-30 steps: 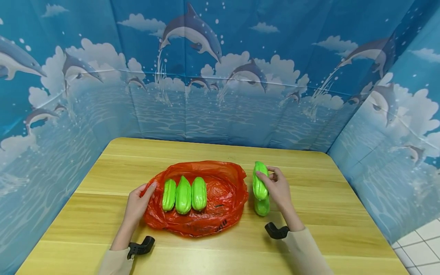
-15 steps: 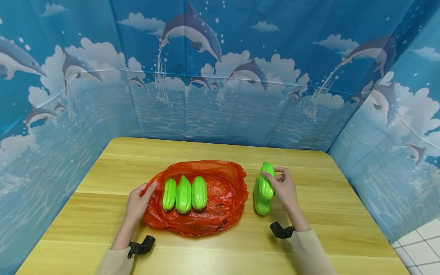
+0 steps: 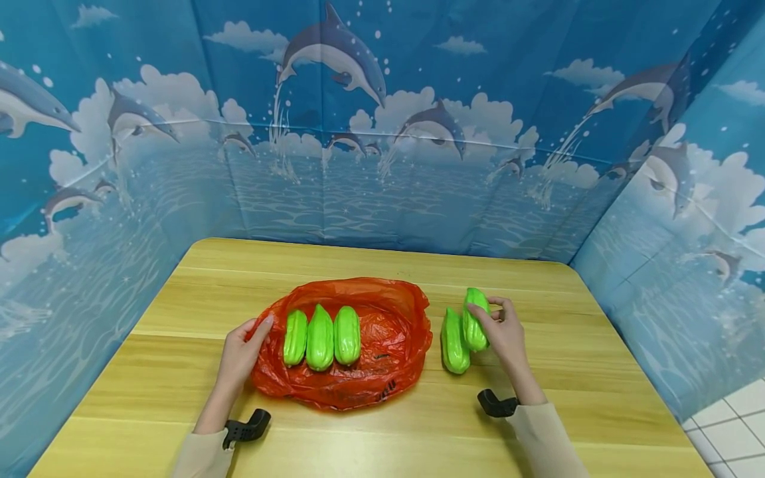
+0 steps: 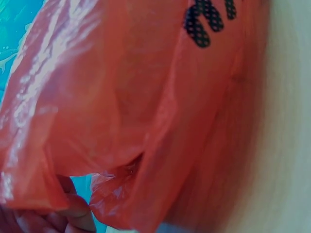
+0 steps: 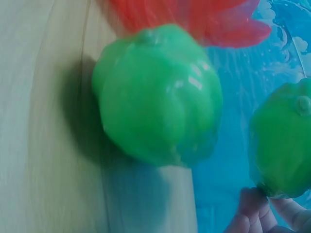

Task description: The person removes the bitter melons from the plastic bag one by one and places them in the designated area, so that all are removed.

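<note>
In the head view, three ribbed green gourds (image 3: pixel 319 338) lie side by side in the left part of a spread red plastic bag (image 3: pixel 388 345). The left hand (image 3: pixel 238 355) pinches the bag's left rim between thumb and fingers; its wrist view shows mostly the red film (image 4: pixel 121 97). To the right of the bag, one green gourd (image 3: pixel 455 346) rests on the table. Another gourd (image 3: pixel 475 322) is held by the right hand (image 3: pixel 505 334), thumb on its near side. The right wrist view shows this held gourd (image 5: pixel 284 141) raised off the table.
The light wooden table (image 3: pixel 568 372) reaches back to a blue dolphin-print curtain (image 3: pixel 382 186) on the back and sides. A black wrist mount (image 3: pixel 248 428) sits on the left wrist, another (image 3: pixel 497 403) on the right. White floor tiles (image 3: pixel 732 425) show at the lower right.
The right hand has carried its gourd rightward and slightly toward the person, uncovering the gourd on the table. The left hand and the bag have stayed almost the same.
</note>
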Motion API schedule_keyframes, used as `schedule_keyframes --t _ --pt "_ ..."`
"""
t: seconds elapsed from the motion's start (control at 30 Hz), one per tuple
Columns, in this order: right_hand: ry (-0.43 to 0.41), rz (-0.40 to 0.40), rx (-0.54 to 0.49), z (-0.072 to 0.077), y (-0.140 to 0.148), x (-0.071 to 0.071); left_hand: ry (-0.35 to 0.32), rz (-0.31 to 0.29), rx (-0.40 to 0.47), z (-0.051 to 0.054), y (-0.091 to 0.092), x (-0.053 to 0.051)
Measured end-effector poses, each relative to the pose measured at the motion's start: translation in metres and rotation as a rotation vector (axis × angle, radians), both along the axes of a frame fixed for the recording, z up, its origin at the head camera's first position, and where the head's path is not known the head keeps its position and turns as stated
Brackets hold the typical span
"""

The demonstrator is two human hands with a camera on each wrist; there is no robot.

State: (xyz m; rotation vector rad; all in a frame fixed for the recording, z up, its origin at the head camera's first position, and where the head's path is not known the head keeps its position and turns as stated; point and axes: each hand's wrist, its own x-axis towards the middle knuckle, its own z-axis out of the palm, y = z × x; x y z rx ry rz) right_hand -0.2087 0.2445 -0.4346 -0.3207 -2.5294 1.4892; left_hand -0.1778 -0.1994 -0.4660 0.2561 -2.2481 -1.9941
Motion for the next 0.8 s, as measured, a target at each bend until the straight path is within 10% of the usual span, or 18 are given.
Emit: schedule_keyframes --t 0.8 --pt "-0.052 0.029 0.142 -0.015 0.023 -0.003 0.004 0.005 -0.003 -0.001 -0.001 0.0"
